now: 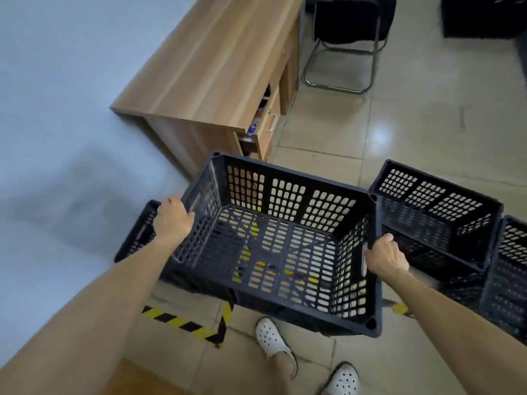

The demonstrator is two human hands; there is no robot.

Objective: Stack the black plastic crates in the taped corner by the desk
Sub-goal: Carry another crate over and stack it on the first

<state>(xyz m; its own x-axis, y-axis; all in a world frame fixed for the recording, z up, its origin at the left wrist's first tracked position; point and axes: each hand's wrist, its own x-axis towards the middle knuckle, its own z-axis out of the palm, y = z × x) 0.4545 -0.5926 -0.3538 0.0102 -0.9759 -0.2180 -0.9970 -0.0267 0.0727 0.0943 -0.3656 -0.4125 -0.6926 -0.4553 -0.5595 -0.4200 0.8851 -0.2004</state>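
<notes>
I hold a black perforated plastic crate [285,195] in the air in front of me. My left hand [172,219] grips its left rim and my right hand [386,256] grips its right handle slot. Under it, at the left, part of another black crate [139,232] shows on the floor by the wall. Yellow-and-black tape [182,323] marks a corner on the floor below the held crate, and more tape shows through the crate's holes. Two more black crates stand to the right, one [436,212] farther back and one [510,269] at the frame edge.
A wooden desk [216,61] stands along the white wall [57,109] just beyond the crates, with a drawer handle [272,122] on its side. A black chair [348,38] with a metal frame is behind it. My feet in white clogs [273,340] are on the tiled floor.
</notes>
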